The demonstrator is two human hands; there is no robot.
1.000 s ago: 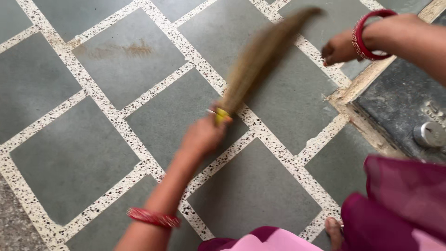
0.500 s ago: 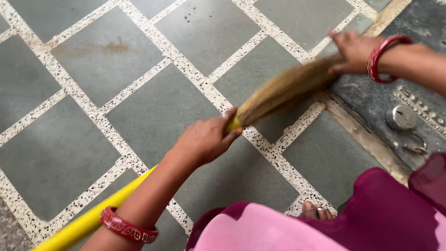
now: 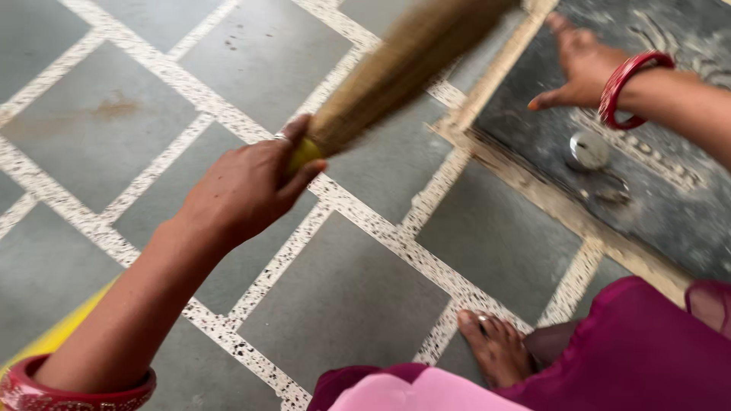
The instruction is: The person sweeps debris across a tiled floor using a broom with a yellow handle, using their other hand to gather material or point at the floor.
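My left hand (image 3: 244, 186) grips a grass broom (image 3: 396, 65) where its brown bristles meet the yellow handle (image 3: 46, 342), which runs back under my forearm. The blurred bristles point up and to the right, lifted off the tiled floor (image 3: 343, 297). My right hand (image 3: 582, 65) is out at the upper right with fingers spread, holding nothing, above a dark metal floor cover (image 3: 647, 198). Both wrists wear red bangles.
The floor is grey tiles with speckled white strips between them. A round metal knob (image 3: 588, 150) with a ring sits on the dark cover, which has a tan frame. My bare foot (image 3: 495, 346) and magenta clothing are at the bottom right.
The broom has swung up from a low sweep to point toward the top edge. My right hand has let go of the bristle tips and opened over the metal cover.
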